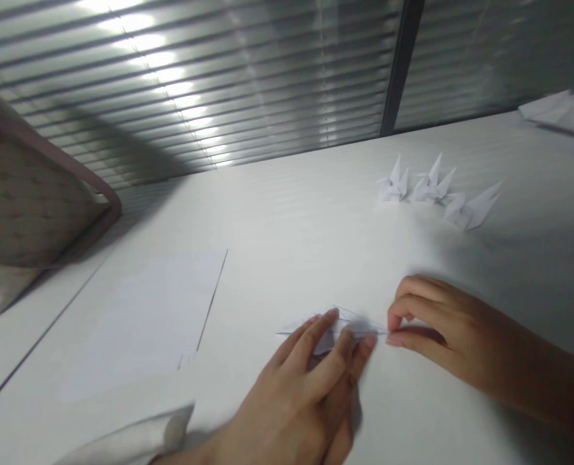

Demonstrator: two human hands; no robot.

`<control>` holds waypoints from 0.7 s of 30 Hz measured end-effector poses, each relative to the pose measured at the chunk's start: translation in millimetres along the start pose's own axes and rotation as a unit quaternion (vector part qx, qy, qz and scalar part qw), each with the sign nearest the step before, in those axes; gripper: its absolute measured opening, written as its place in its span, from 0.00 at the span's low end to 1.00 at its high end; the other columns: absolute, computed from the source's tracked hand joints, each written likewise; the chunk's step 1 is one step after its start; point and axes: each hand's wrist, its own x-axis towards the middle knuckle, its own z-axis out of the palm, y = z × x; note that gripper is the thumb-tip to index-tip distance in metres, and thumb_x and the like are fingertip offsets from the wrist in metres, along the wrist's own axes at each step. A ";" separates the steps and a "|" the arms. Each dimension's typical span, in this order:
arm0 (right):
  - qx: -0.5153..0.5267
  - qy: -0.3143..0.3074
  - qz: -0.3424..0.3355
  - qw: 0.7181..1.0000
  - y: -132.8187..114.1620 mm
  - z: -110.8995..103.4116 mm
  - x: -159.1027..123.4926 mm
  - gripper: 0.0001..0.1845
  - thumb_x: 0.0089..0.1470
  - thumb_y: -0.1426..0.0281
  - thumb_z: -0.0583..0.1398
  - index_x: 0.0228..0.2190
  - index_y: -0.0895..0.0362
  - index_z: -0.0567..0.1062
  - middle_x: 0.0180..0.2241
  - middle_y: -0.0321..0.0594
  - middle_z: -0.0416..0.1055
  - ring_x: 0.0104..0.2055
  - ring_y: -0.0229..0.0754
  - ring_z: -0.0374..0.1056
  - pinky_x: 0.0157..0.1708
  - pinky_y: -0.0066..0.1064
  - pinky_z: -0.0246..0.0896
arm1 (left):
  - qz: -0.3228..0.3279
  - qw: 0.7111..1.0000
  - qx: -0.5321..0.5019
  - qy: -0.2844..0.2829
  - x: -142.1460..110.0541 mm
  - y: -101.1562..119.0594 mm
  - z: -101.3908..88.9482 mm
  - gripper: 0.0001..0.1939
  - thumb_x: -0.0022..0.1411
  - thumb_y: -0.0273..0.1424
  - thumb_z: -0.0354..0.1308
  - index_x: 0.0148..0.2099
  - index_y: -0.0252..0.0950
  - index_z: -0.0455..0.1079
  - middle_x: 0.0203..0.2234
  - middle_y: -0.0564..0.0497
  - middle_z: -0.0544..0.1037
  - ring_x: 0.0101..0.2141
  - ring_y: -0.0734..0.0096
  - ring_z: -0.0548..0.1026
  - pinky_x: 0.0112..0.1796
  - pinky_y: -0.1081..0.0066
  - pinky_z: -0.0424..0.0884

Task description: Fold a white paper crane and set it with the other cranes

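A partly folded piece of white paper (pixel 338 323) lies flat on the white table (pixel 291 213). My left hand (pixel 306 387) rests on it, fingers stretched out and pressing its middle down. My right hand (pixel 436 329) pinches the paper's right tip between thumb and curled fingers. Part of the fold is hidden under my left fingers.
Three finished white paper cranes (pixel 436 190) stand in a row at the back right. A flat sheet of white paper (pixel 146 316) lies to the left. A padded beige bag or cushion (pixel 20 200) sits at the far left. More white paper (pixel 565 113) lies at the far right. Window blinds run behind.
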 end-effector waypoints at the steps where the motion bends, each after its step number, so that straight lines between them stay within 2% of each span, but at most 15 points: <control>1: 0.002 0.003 0.000 1.000 0.3 1.0 -0.2 0.07 0.57 0.76 0.57 0.27 0.57 0.70 0.29 0.38 0.65 0.33 0.42 0.62 0.34 0.36 0.58 | -0.005 1.000 -0.015 0.026 1.3 0.2 0.5 0.23 0.63 0.27 0.50 0.60 0.34 0.62 0.53 0.47 0.71 0.57 0.52 0.62 0.55 0.57 0.65; 4: 0.003 0.014 -0.004 1.000 0.8 3.1 0.1 0.08 0.56 0.78 0.57 0.26 0.58 0.69 0.28 0.37 0.65 0.33 0.42 0.62 0.35 0.36 0.58 | -0.059 0.990 -0.077 0.099 8.5 -0.1 2.7 0.15 0.65 0.25 0.49 0.52 0.35 0.68 0.43 0.48 0.76 0.48 0.58 0.70 0.48 0.59 0.69; 6: 0.000 0.014 -0.002 1.000 0.9 3.6 0.4 0.08 0.56 0.78 0.57 0.26 0.58 0.69 0.28 0.37 0.65 0.32 0.42 0.62 0.34 0.36 0.57 | -0.122 0.978 -0.131 0.109 14.6 -1.0 4.0 0.08 0.65 0.26 0.51 0.43 0.36 0.70 0.35 0.49 0.75 0.39 0.63 0.70 0.42 0.61 0.70; 8: 0.000 0.011 0.003 1.000 0.7 3.9 0.4 0.09 0.57 0.78 0.56 0.25 0.58 0.69 0.28 0.37 0.64 0.32 0.41 0.62 0.33 0.36 0.57 | -0.170 0.965 -0.172 0.104 19.6 -2.2 4.9 0.04 0.64 0.27 0.53 0.36 0.36 0.68 0.32 0.50 0.73 0.37 0.64 0.68 0.40 0.62 0.69; 13: -0.010 0.014 0.022 1.000 -2.2 5.5 -1.3 0.09 0.58 0.76 0.54 0.26 0.57 0.68 0.29 0.38 0.64 0.32 0.42 0.62 0.33 0.37 0.57 | -0.205 0.949 -0.216 0.100 24.9 -5.2 4.7 0.04 0.63 0.26 0.53 0.34 0.36 0.66 0.34 0.49 0.68 0.39 0.64 0.65 0.40 0.62 0.67; 21: -0.058 0.033 0.034 0.997 -9.6 10.4 0.0 0.10 0.59 0.72 0.54 0.25 0.55 0.66 0.28 0.38 0.62 0.32 0.43 0.61 0.33 0.38 0.56 | -0.223 0.931 -0.268 0.106 28.5 -6.1 2.5 0.07 0.61 0.25 0.54 0.30 0.36 0.64 0.36 0.48 0.67 0.39 0.65 0.66 0.42 0.64 0.67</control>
